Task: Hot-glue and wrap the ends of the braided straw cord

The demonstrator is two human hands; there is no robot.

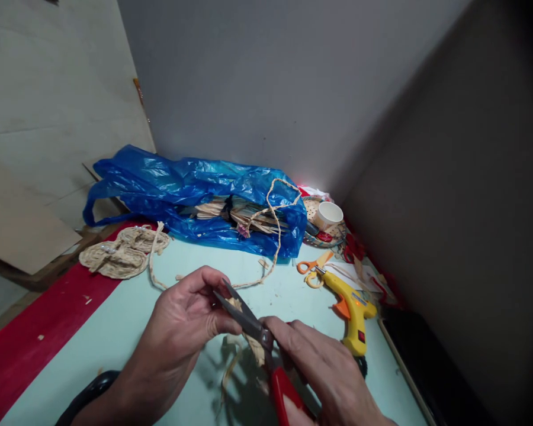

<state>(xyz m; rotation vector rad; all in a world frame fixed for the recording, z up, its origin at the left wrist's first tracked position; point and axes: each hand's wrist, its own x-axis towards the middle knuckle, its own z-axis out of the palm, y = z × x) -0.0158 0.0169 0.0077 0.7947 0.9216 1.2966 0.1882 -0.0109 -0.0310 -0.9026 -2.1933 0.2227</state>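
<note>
Red-handled scissors (281,378) are in my right hand (322,370), its fingers wrapped round the handles. Their slightly parted blades point up and left, with a pale dried-fibre strip (234,303) between them. My left hand (184,322) is closed in a pinch on that strip, beside the blade tips. More of the pale fibre (254,350) hangs below the blades, partly hidden by the scissors. A braided fibre cord (273,228) runs across the table behind my hands and up over a blue plastic bag (199,171).
Two woven fibre soles (113,260) lie at the left on a red cloth strip (39,337). Bundled dried strips (213,208) rest on the bag. A yellow glue gun (353,307), orange scissors (315,266), and a basket (315,236) with a white cup (330,214) stand at right, near a dark device (426,355).
</note>
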